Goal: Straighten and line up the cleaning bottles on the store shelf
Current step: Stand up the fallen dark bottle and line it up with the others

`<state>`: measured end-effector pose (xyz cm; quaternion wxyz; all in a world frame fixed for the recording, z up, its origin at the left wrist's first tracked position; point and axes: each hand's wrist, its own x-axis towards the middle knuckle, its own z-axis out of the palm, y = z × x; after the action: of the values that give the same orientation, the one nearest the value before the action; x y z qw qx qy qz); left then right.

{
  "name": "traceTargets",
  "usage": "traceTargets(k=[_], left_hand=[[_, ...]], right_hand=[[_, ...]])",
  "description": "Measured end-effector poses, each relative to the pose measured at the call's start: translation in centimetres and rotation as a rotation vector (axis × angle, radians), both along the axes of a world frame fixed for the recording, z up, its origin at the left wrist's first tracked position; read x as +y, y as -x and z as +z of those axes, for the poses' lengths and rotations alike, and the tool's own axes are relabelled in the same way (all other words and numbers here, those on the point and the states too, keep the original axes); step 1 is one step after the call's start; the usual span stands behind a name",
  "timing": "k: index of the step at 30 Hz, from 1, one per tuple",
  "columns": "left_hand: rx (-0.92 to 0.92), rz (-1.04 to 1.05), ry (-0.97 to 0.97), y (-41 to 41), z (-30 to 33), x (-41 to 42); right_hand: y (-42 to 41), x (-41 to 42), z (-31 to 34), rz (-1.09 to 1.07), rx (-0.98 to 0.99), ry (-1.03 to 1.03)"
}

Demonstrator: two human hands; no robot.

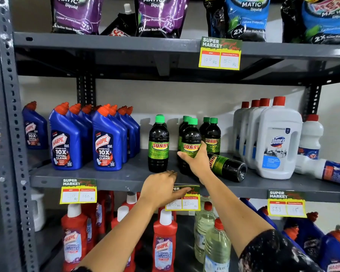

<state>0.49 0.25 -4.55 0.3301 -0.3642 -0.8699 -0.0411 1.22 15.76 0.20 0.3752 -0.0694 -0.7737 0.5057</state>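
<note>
On the middle shelf (116,176) stand several dark Sunny bottles with green caps. My right hand (196,161) is wrapped around the front upright Sunny bottle (190,142) in the middle of the group. Another Sunny bottle (159,146) stands alone to its left. One more Sunny bottle (229,166) lies on its side just right of my right hand, base towards me. My left hand (161,188) hovers at the shelf's front edge with fingers spread, holding nothing.
Blue Harpic bottles (106,142) stand in rows at the left. White Domex jugs (277,142) stand at the right, with a white bottle (326,170) lying down beside them. Pouches fill the shelf above, red Harpic bottles (164,244) the one below. Price tags (79,191) hang from the shelf edges.
</note>
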Motion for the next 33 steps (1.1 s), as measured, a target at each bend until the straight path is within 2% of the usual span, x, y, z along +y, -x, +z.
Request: traceTargets(k=[3,6,9,15,19,25,33], left_hand=[[-0.003,-0.001,-0.006,0.1,-0.1,0.0],[0.003,-0.009,-0.001,0.0,0.0,0.0],[-0.021,-0.019,-0.01,0.0,0.0,-0.1],[-0.039,-0.028,-0.003,0.1,0.0,-0.2],[-0.049,-0.035,-0.019,0.2,-0.1,-0.2],[-0.025,-0.036,-0.03,0.2,-0.3,-0.1],[-0.035,-0.025,-0.023,0.1,-0.3,-0.1]], right_hand=[[-0.5,0.3,-0.3,0.0,-0.058,-0.01],[-0.6,1.1,-0.8,0.04,-0.254,-0.007],[-0.8,2.3,-0.8,0.096,-0.344,-0.037],[-1.0,2.5,-0.4,-0.028,-0.317,-0.117],[-0.4,2.0,-0.5,-0.15,-0.383,-0.182],[-0.6,3.3,-0.7,0.092,-0.348,-0.055],[-1.0,2.4,-0.6,-0.033,-0.36,-0.122]])
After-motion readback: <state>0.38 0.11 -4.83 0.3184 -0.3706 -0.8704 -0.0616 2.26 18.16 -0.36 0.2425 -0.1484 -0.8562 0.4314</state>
